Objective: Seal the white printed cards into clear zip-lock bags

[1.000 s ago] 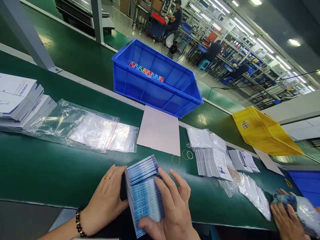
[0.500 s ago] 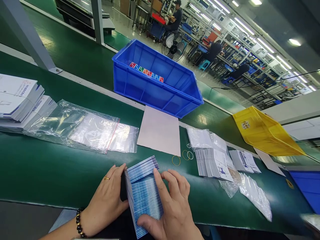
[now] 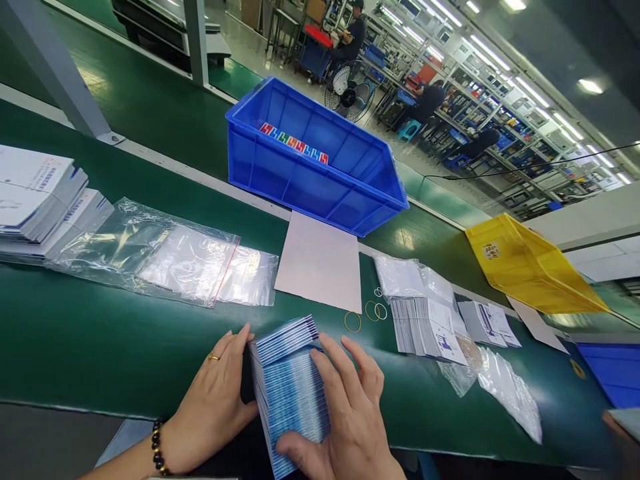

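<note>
A blue-and-white stack sits between the left hand, fingers extended against it, and right hand, spread over its right side

"How many hands are counted at the stack of papers?"

"Two: the left hand and the right hand, with one stack between them (its single pieces are packed too tightly to be counted)."

"And tubs?"

"Three are found: one yellow tub and two blue tubs, one of these only partly shown."

"Loose bands near the centre?"

"At least four are made out: two yellow bands and two or more white bands."

"What else can be tallied?"

"Two pale sheets, one ring, one bracelet, one fan and, in the background, three people are counted."
</note>
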Available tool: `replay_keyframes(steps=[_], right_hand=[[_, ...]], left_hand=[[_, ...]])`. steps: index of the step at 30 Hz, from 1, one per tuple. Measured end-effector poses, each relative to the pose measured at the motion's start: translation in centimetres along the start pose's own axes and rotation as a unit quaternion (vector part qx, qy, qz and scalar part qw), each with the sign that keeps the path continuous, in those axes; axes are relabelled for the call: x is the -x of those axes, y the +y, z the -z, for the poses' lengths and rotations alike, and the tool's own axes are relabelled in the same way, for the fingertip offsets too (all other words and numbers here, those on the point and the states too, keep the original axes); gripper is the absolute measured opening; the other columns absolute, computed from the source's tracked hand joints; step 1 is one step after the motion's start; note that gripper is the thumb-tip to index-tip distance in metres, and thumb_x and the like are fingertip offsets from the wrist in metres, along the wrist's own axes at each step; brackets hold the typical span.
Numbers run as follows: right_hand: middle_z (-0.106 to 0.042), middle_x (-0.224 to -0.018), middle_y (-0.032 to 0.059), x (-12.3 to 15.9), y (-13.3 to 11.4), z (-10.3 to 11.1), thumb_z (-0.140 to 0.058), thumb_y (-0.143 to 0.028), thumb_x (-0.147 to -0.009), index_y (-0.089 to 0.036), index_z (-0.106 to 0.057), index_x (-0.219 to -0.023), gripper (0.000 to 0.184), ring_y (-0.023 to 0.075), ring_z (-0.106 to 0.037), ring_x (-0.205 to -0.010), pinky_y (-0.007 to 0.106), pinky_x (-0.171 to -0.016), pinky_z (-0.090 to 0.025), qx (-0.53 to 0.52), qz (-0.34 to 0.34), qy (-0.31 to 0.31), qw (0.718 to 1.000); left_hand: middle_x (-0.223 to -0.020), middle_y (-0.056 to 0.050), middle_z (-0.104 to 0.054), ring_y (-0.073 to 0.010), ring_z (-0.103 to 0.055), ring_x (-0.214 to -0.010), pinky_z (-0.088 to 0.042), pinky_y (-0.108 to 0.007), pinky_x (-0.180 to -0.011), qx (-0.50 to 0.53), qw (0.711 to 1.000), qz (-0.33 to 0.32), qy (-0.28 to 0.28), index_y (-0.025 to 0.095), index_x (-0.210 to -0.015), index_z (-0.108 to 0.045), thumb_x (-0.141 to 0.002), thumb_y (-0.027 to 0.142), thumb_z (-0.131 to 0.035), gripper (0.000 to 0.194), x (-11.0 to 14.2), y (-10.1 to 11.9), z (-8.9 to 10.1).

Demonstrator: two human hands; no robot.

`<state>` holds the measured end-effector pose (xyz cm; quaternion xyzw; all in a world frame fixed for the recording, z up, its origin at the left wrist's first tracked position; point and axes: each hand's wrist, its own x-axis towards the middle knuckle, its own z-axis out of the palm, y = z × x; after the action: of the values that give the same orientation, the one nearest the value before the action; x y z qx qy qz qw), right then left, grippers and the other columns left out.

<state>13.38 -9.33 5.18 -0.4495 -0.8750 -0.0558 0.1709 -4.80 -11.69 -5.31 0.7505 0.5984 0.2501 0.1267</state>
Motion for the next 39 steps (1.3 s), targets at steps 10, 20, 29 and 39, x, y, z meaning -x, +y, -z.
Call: replay_keyframes(steps=[10,20,29,39], right_hand=[[-0.058,-0.107,0.0126,0.06,-0.02,0.03,-0.046,-0.071,-0.067,-0.014,-0.052,-0.11,0.071,0.0362,-0.042,-0.108,0.048,-0.088,-0.029,-0.021,-0.023,0.014,0.999],[-0.051,-0.103,0.0139,-0.55,0.14,-0.04,-0.042,-0.073,-0.067,-0.009,-0.043,-0.124,0.085,0.0344,-0.042,-0.103,0.049,-0.088,-0.028,0.006,-0.005,-0.025,1.0],[-0.052,-0.104,0.0154,-0.6,0.09,0.05,-0.043,-0.072,-0.067,-0.009,-0.049,-0.113,0.078,0.0361,-0.04,-0.106,0.049,-0.087,-0.03,0.015,0.001,-0.012,1.0],[-0.054,-0.118,0.0129,-0.6,-0.02,0.13,-0.045,-0.073,-0.066,-0.013,-0.049,-0.114,0.077,0.0365,-0.039,-0.114,0.048,-0.09,-0.029,-0.004,-0.023,-0.021,0.999]], left_hand=[[-0.121,-0.017,-0.05,-0.0346,-0.046,-0.113,-0.043,-0.048,-0.091,-0.003,1.0,-0.003,-0.003,0.01,-0.139,0.0,-0.066,0.027,-0.059,0.096,-0.15,-0.02,0.04],[-0.123,-0.018,-0.049,-0.0347,-0.044,-0.115,-0.042,-0.048,-0.091,-0.005,1.0,-0.001,-0.004,0.01,-0.139,-0.001,-0.068,0.032,-0.059,0.094,0.01,-0.16,-0.09],[-0.121,-0.016,-0.05,-0.0342,-0.044,-0.115,-0.042,-0.048,-0.091,0.01,1.0,0.005,-0.009,0.012,-0.139,-0.001,-0.068,0.027,-0.058,0.092,-0.04,-0.21,-0.01],[-0.12,-0.016,-0.052,-0.0342,-0.045,-0.115,-0.041,-0.048,-0.092,-0.001,1.0,-0.002,-0.006,0.011,-0.139,0.001,-0.067,0.026,-0.058,0.094,-0.16,0.0,-0.06]])
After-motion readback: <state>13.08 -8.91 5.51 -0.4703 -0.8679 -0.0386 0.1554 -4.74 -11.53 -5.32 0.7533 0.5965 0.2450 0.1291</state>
